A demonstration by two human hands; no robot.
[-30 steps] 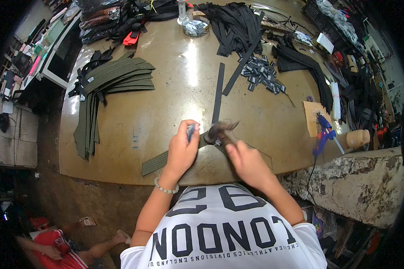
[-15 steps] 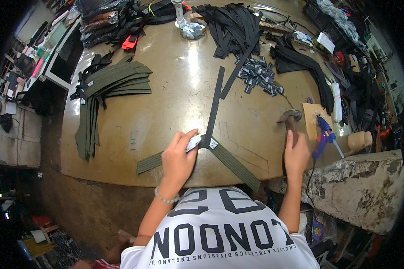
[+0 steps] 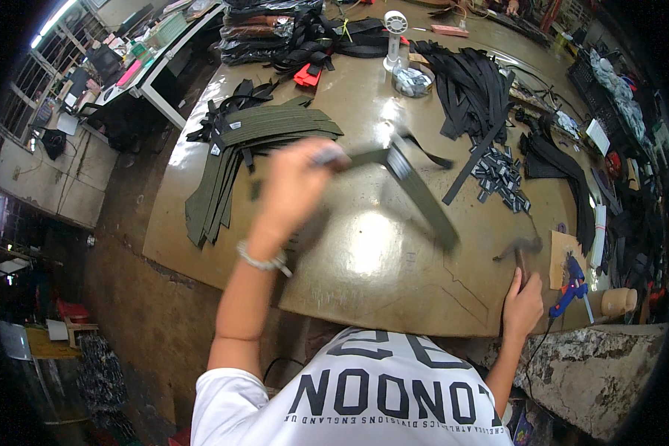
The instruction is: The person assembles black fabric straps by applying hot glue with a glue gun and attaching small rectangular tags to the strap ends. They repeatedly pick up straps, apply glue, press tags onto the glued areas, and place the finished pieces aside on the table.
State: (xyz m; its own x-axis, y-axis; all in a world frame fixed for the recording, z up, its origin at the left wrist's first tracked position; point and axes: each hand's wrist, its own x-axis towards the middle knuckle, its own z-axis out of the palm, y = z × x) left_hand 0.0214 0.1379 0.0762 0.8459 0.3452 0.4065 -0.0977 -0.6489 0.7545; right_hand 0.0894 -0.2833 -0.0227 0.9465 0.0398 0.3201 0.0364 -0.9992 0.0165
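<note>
My left hand [image 3: 293, 186], blurred by motion, is raised over the table with its fingers closed on an olive-green strap piece [image 3: 427, 201]. Two green arms meet at a joint with a pale label, and a black webbing tail [image 3: 427, 154] trails from it. Something small and pale shows at my left fingertips, too smeared to name. Just beyond that hand lies a stack of similar green straps [image 3: 279, 123] with black ends. At the table's right front, my right hand [image 3: 524, 303] is wrapped round the handle of a hammer [image 3: 519, 247], its head low over the tabletop.
Black webbing strips [image 3: 468, 85] and a heap of small dark buckle-like pieces [image 3: 498, 178] lie at the right. A small white fan [image 3: 395, 37] stands by a clear tub [image 3: 412, 80]. A blue glue gun [image 3: 570, 290] with a cord rests near the right edge.
My left hand has lifted the strap piece off the table's front and carried it forward toward the green stack. My right hand keeps the hammer. The view has shifted leftward.
</note>
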